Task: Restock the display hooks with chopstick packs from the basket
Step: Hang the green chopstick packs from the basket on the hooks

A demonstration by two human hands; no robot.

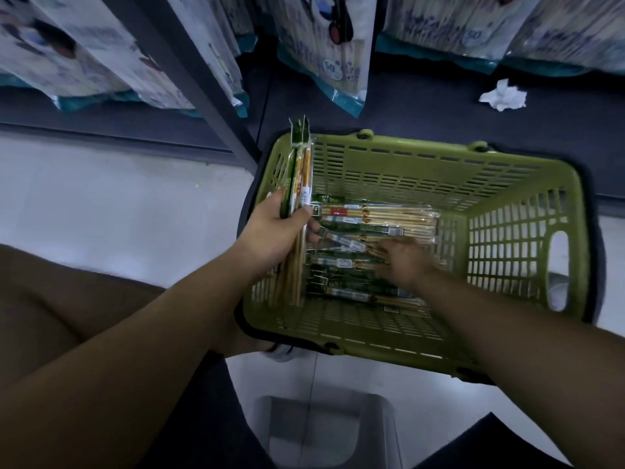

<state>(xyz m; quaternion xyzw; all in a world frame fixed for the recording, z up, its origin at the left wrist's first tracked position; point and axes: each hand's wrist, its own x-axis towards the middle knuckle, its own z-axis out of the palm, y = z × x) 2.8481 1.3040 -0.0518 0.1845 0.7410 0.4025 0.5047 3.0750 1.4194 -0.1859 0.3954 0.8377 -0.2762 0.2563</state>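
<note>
1. Head view, looking down. Green plastic basket [507, 238] sits on the pale floor [118, 204], just in front of a dark shelf base.
2. Left hand [274, 228] at the basket's left edge, fingers and thumb curled round the held packs [299, 170]. This is a thin bundle of chopstick packs standing roughly upright, green header ends up, lower ends down inside the basket against its left wall.
3. Right hand [404, 262] is down inside the basket, lying on the loose packs [375, 214], fingers pointing left. It is motion-blurred, so cannot tell if it grips a pack or only touches.
4. Loose packs lie flat on the basket bottom, stacked mostly crosswise in the left and middle part. They have green printed sleeves with pale sticks showing.
5. Both forearms are bare and reach in from the lower frame edge.
6. Top of frame: hanging bags [333, 45], blue-white print, one marked "50", lower edges near the shelf base. A dark upright post [199, 79] runs diagonally between them.
7. Crumpled white paper [504, 96] lies on the shelf base, upper right, well apart from the basket.
8. A grey box-like object [324, 428] sits on the floor at bottom centre, blurred.
</note>
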